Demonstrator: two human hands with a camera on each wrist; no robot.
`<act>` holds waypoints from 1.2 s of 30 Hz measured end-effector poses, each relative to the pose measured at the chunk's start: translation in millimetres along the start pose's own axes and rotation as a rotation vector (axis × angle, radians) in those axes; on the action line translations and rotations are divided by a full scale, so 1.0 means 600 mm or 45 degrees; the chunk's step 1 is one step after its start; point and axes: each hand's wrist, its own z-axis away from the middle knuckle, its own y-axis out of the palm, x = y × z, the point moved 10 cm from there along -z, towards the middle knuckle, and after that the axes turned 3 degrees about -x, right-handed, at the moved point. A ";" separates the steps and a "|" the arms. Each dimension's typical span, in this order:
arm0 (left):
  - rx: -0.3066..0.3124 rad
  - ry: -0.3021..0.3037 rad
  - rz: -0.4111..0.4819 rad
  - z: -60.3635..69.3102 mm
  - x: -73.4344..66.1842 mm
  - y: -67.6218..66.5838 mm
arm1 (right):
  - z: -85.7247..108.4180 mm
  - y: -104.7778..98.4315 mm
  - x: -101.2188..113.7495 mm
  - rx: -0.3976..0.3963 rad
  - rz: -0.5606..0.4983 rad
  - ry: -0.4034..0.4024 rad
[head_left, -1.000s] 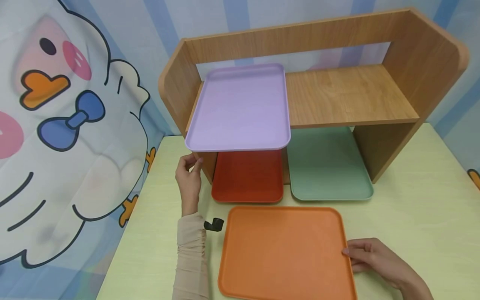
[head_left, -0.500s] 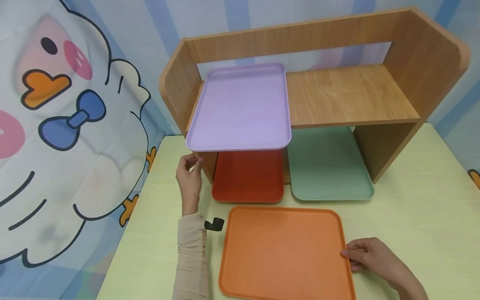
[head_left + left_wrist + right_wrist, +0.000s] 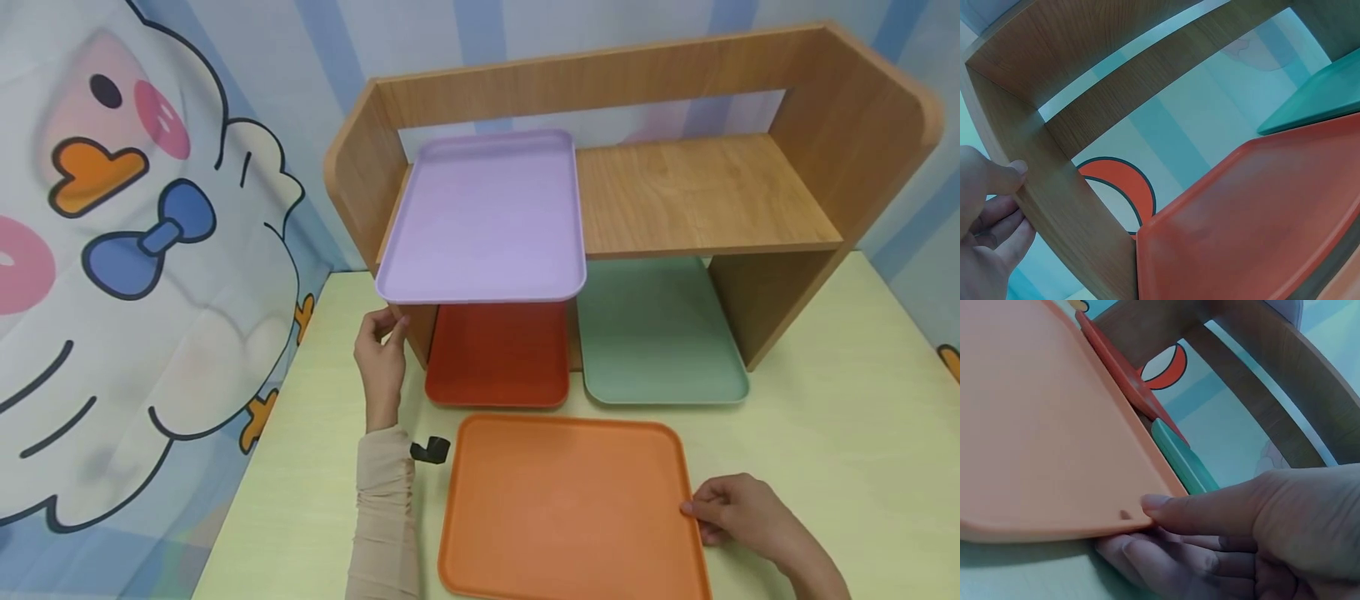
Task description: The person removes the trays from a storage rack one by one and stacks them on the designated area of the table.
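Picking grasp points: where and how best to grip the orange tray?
I'd grip the orange tray by its right rim, coming from the right, thumb on top, fingers beneath, as the right hand does. The raised lip should give the thumb a hold; the far rim sits close to the red tray and green tray, likely leaving less finger room.

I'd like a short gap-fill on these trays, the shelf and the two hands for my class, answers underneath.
1. Pinched by the right hand, the front tray is coloured ____.
2. The left hand grips the shelf rather than any of the ____ trays in the head view.
3. In the head view, the green tray lies to the ____ of the red tray.
4. The purple tray lies at a ____ level than the red tray.

Missing words: orange; four; right; higher.
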 end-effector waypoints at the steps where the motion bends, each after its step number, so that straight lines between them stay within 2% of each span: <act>1: 0.000 -0.002 -0.003 0.000 0.001 0.000 | 0.000 -0.001 -0.002 -0.011 0.011 0.014; 16: -0.003 0.005 0.002 0.004 0.001 -0.001 | 0.004 -0.004 0.007 -0.062 0.104 -0.021; 25: -0.008 -0.001 -0.006 0.001 0.003 -0.002 | 0.002 -0.006 0.006 -0.070 0.134 0.024; 31: -0.008 -0.007 -0.016 0.000 0.002 -0.001 | 0.004 -0.026 0.009 -0.141 0.203 0.101; 36: -0.009 -0.006 -0.016 0.001 0.002 0.000 | 0.009 -0.044 0.019 -0.206 0.159 0.088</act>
